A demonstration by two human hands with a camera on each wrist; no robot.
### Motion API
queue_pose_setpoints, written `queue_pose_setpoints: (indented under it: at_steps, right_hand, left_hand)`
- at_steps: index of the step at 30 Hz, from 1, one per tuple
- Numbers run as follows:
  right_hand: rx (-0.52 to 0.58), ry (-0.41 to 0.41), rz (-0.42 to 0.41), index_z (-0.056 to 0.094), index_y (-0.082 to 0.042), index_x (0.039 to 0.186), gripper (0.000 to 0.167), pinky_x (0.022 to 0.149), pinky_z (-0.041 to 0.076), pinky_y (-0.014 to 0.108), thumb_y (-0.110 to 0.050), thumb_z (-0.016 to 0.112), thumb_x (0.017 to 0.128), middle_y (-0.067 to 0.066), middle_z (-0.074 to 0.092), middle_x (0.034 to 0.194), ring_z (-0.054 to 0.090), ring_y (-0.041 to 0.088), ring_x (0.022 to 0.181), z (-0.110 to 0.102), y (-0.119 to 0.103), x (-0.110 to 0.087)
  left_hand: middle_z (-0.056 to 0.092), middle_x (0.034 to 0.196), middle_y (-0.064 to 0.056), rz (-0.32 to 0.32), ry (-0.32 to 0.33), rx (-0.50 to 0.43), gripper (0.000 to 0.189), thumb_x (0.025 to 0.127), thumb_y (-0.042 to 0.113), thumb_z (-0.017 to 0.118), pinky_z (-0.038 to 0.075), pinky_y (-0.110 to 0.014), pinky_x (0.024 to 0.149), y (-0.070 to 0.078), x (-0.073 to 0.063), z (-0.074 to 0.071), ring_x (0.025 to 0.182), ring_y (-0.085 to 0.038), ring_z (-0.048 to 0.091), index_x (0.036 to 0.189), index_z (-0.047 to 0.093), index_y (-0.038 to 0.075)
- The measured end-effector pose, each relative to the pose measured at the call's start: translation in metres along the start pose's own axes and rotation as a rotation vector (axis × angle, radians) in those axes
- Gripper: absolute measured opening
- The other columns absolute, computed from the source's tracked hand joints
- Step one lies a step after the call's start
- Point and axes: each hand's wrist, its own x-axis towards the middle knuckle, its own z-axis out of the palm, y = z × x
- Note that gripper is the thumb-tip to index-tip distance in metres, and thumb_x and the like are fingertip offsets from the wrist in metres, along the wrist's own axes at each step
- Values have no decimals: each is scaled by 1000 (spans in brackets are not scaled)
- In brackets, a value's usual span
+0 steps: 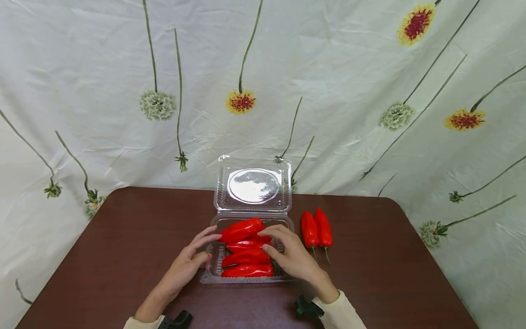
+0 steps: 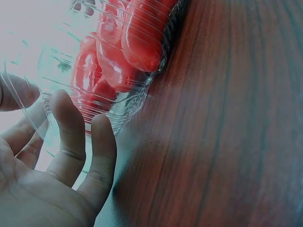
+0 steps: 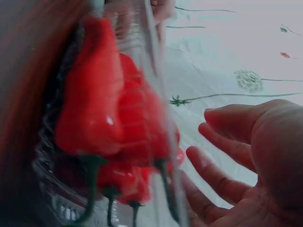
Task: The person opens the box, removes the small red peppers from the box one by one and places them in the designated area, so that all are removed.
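Note:
Several red peppers (image 1: 246,257) lie side by side in a clear plastic clamshell box (image 1: 246,280), its lid (image 1: 283,183) standing up at the back. The rearmost pepper (image 1: 240,230) lies tilted over the others. My left hand (image 1: 186,267) is at the box's left side, its fingers (image 2: 102,142) loosely bent beside the ribbed wall, fingertips close to that rear pepper's tip. Over the box's right side is my right hand (image 1: 293,253), fingers (image 3: 222,182) gently curved near the stem ends. In the right wrist view nothing sits in its grasp.
Two more red peppers (image 1: 309,230) lie on the dark brown table (image 1: 370,265), right of the box, stems toward me. A white flower-printed cloth (image 1: 328,68) hangs behind the table's far edge. Each wrist wears a dark strapped device (image 1: 176,320).

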Motion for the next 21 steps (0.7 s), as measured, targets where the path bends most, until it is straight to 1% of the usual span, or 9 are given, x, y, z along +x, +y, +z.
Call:
queue_pose_setpoints:
  at_steps: [4,6,9,12,17,21]
  right_hand:
    - [7,-11,2,70,-15,123,31,97,51,39,-11,70,91,-1,66,123,59,18,118,5,0,1]
    - [22,-22,-1,70,-16,122,31,100,50,39,-11,70,92,-3,66,123,59,18,119,7,0,1]
    - [33,-39,-19,70,-16,123,31,100,50,39,-10,70,92,-2,67,123,60,18,119,10,1,1]
    - [16,-64,-17,70,-15,122,31,101,49,39,-11,70,92,-3,66,123,59,18,119,12,2,1]
    - [-27,-114,10,70,-16,122,32,102,48,38,-13,72,91,-4,65,125,58,17,121,15,3,2]
    - [-30,-129,18,69,-16,124,34,103,48,39,-13,73,90,-2,64,127,58,17,121,16,2,2]
  left_hand:
    - [28,161,-5,0,-1,1,49,94,-8,45,51,-25,68,0,0,0,70,-21,58,140,55,6]
    - [28,161,-5,-2,-1,0,49,94,-8,44,51,-25,68,0,0,0,70,-21,58,140,55,6]
    - [28,161,-5,-7,1,-1,49,94,-8,44,50,-25,68,1,0,0,70,-21,58,140,55,6]
    - [28,161,-5,-8,3,5,49,94,-7,45,50,-25,68,1,-1,0,70,-21,58,139,56,6]
    - [29,160,-8,19,3,19,49,93,-8,45,49,-25,67,-2,1,-1,68,-19,57,139,56,5]
    - [29,161,-6,15,4,30,49,93,-8,45,49,-24,67,-3,1,-2,68,-18,57,138,57,7]
